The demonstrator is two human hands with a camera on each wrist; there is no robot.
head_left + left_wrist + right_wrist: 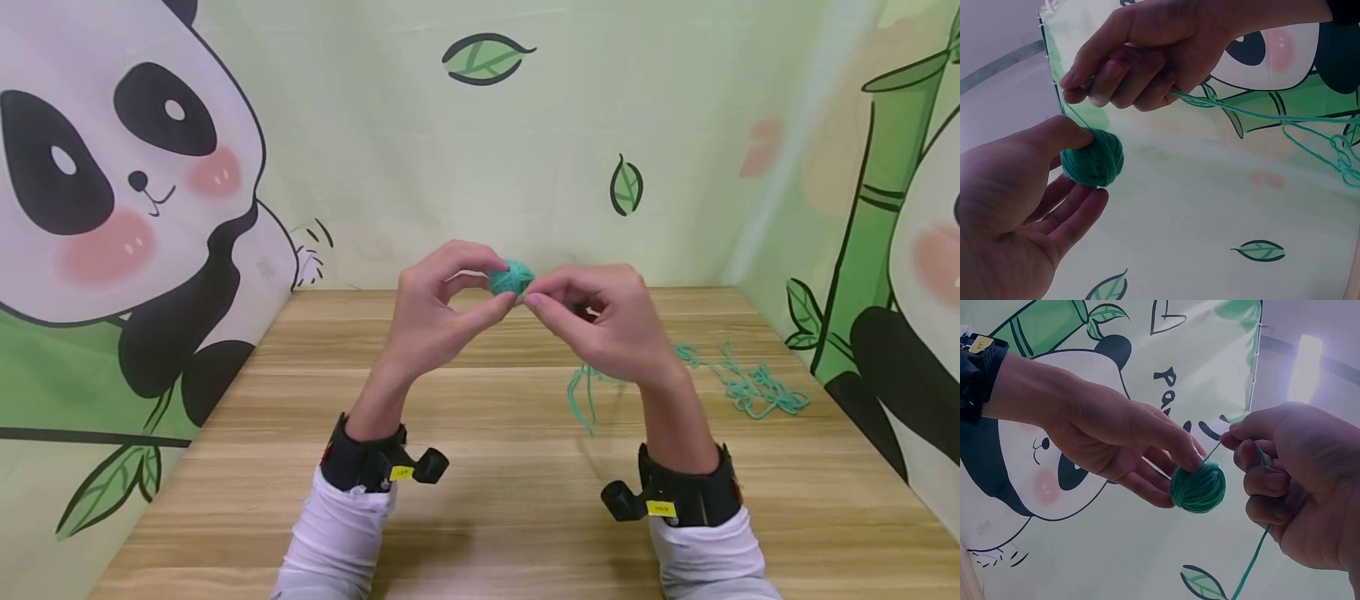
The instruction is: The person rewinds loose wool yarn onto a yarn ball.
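Note:
A small ball of green yarn (pixel 513 278) is held up above the far part of the table. My left hand (pixel 442 312) grips it between thumb and fingertips. Close on its right, my right hand (pixel 611 317) pinches the yarn strand with thumb and forefinger, the other fingers curled in. In the right wrist view a short taut length runs from the ball (pixel 1199 487) to the right fingertips. Beyond the pinch, the strand (pixel 1250 565) passes through the curled fingers and hangs down. The left wrist view shows the left thumb pressing on the wound ball (pixel 1100 159).
Loose green yarn (pixel 761 390) lies in a tangle on the right of the wooden table (pixel 495 500). More strands (pixel 581 396) hang below the right hand. A panda-printed cloth backdrop (pixel 390 150) stands behind and beside the table. Each wrist wears a black camera band (pixel 690 492).

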